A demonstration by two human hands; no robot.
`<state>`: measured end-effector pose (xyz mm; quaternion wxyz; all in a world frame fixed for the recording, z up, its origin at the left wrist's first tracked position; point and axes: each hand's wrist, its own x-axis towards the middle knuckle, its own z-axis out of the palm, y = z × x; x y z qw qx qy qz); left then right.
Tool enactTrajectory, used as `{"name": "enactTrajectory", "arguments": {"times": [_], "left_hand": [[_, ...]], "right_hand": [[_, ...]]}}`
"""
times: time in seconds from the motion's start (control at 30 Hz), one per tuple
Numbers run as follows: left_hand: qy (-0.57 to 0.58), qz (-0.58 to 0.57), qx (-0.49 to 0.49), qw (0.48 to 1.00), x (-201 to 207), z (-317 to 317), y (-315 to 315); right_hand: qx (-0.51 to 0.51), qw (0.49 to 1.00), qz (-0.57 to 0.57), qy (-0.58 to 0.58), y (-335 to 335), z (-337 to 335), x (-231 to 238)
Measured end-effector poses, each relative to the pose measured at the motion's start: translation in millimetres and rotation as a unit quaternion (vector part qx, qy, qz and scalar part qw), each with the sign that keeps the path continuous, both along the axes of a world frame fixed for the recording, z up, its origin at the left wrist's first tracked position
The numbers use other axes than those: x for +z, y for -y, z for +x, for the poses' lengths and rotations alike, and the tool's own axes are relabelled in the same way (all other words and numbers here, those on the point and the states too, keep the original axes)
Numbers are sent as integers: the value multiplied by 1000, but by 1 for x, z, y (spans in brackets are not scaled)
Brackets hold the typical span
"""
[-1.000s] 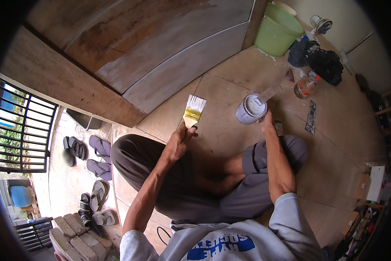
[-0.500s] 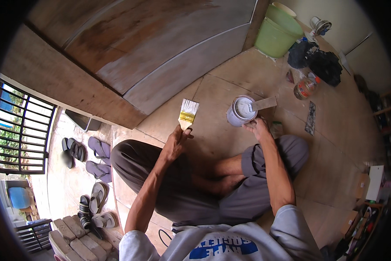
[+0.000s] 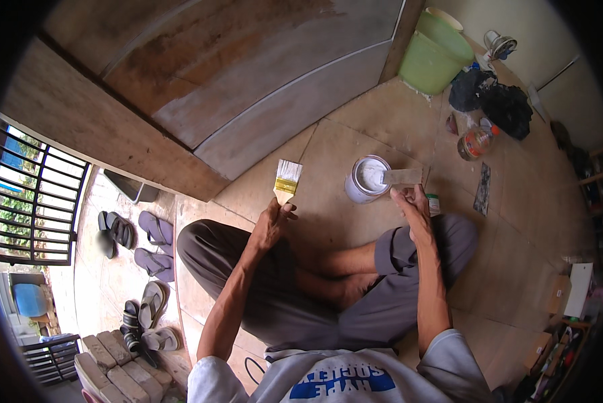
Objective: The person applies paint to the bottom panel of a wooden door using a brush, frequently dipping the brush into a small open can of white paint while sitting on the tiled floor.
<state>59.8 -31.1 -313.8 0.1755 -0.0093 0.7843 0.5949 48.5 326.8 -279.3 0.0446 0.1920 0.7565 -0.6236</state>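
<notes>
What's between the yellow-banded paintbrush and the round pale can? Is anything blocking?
Nothing visible: only beige floor tiles show between the yellow-banded paintbrush in the left hand and the round pale can. The flat greyish scraper sticks out on the can's right, away from the brush.

Grey shirt [image 3: 409, 376], block lettering [image 3: 345, 384], blue and white

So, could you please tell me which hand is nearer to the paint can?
Right: the right hand is beside the paint can, at its lower right; the left hand, holding the paintbrush, is farther off to its left.
</notes>
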Motion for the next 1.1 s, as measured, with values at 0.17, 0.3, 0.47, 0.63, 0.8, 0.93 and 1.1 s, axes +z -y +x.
{"name": "enactTrajectory", "arguments": {"times": [0.17,0.3,0.47,0.63,0.8,0.93,1.1], "left_hand": [[-15,-3,-8,1000,-3,-8,-7],[-41,32,22,998,-6,-1,-2],[-32,40,10,999,-8,-3,-4],[-28,41,8,999,-12,-3,-2],[-18,33,12,999,-5,-3,-6],[-19,34,13,999,-6,-4,-4],[-25,43,7,999,-8,-6,-5]], "right_hand": [[-25,984,162,-66,-9,-38,-23],[41,971,223,-75,6,-50,8],[103,960,233,-116,-7,-66,11],[144,902,326,-244,-4,-69,19],[150,918,349,-116,-8,-71,24],[112,966,230,-44,-11,-68,13],[60,993,84,-50,-19,-68,0]]}}
